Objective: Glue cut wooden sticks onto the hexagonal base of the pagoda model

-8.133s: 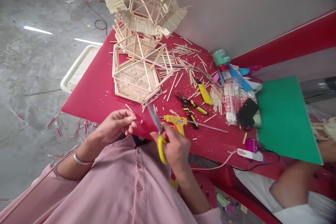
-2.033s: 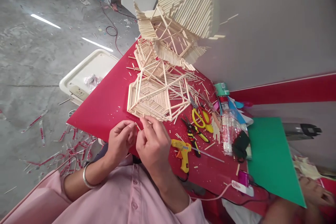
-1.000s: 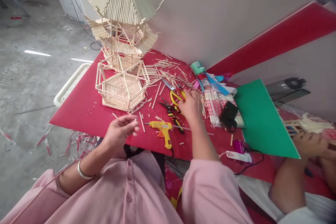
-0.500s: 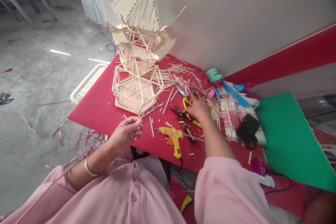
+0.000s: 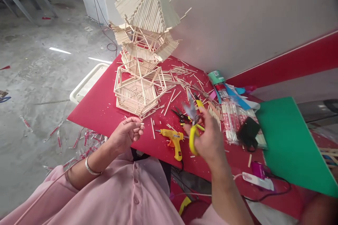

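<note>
My left hand [image 5: 127, 132] is closed in a pinch on a short wooden stick [image 5: 142, 123], just above the table's front edge. Yellow-handled scissors [image 5: 194, 137] are in my right hand [image 5: 211, 142], raised over the table and partly smeared by motion, blades pointing away from me. Beneath the blades lie black-and-yellow pliers [image 5: 180, 115]. Between my hands rests a yellow hot glue gun [image 5: 173, 137]. Beyond my left hand stands an open hexagonal frame of sticks [image 5: 137, 93], and behind it a tiered stick pavilion [image 5: 148, 10].
Loose sticks [image 5: 182, 74] are strewn over the red tabletop [image 5: 92, 102]. To the right are packaged sticks [image 5: 229, 119], a black adapter [image 5: 248, 132], a green container [image 5: 216, 76] and a green board [image 5: 293, 140]. Plastic wrappers [image 5: 87, 140] litter the floor at left.
My right hand has picked up the yellow-handled scissors from the table and drawn them back towards me. My left hand has stayed nearly still with its pinch.
</note>
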Demonstrator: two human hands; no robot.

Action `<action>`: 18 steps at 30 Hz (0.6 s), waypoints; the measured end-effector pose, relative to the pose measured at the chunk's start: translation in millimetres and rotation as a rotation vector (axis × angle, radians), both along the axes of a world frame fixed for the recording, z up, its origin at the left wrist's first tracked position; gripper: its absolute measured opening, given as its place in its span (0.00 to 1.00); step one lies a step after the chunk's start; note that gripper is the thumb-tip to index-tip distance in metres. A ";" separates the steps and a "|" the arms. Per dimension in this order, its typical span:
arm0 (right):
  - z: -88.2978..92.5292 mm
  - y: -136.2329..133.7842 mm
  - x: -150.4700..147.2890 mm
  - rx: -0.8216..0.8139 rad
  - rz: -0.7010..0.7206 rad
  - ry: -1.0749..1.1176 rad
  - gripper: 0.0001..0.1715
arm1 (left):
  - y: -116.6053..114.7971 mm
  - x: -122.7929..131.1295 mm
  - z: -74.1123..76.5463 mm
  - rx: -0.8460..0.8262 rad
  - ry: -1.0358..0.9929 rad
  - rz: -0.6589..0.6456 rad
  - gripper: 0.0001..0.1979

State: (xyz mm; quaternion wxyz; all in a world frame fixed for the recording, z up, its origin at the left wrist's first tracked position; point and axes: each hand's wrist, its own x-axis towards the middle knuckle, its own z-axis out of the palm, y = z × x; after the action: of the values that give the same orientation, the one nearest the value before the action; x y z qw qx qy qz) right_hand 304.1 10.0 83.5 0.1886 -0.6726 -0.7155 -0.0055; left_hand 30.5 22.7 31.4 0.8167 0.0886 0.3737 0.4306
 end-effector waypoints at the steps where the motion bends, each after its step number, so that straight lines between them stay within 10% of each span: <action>1: -1.1 -16.3 -11.9 -0.014 0.081 0.009 0.34 | 0.2 1.0 -0.4 0.003 -0.016 -0.030 0.12; 6: -20.6 -58.5 -58.2 -0.114 0.293 0.004 0.28 | -5.2 5.8 1.3 0.034 -0.066 -0.166 0.13; 18: -18.8 -47.3 -79.1 -0.134 0.340 -0.006 0.24 | -12.9 3.8 4.1 0.128 -0.108 -0.160 0.10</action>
State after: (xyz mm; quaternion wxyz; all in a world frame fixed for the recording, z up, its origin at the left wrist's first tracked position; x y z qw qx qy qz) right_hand 225.1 -37.3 64.7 0.1396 -0.5529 -0.8183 0.0722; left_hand 34.3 9.8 35.5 0.8601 0.1464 0.2927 0.3913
